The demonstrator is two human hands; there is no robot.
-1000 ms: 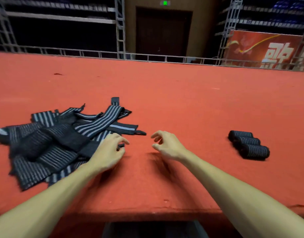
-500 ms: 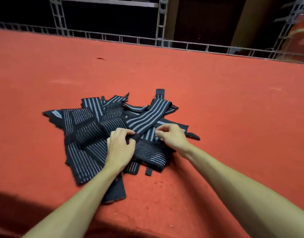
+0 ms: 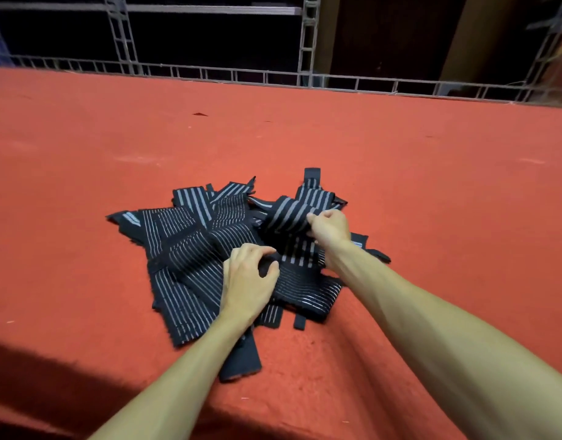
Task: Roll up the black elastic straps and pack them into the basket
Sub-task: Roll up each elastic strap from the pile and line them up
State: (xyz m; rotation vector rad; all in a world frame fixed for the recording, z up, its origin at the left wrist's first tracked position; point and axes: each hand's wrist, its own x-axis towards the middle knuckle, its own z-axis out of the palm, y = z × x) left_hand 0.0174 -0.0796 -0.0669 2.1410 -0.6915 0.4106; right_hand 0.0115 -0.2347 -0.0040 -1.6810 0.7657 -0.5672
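Observation:
A loose heap of black elastic straps with grey stripes (image 3: 190,249) lies in the middle of the red surface (image 3: 432,192). My right hand (image 3: 328,227) pinches one striped strap (image 3: 289,215) at the heap's far right and lifts it slightly off the pile. My left hand (image 3: 247,281) sits on the near middle of the heap, its fingers and thumb curled round a black strap end (image 3: 267,266). No basket is in view.
The red surface stretches far on all sides of the heap. A grey metal railing (image 3: 273,77) runs along its far edge, with truss posts (image 3: 306,39) and dark space behind. The near edge falls into shadow at the lower left.
The view swung left, so the rolled straps at the right left the frame. Both hands moved onto the heap; my right hand then went further back and took hold of a striped strap.

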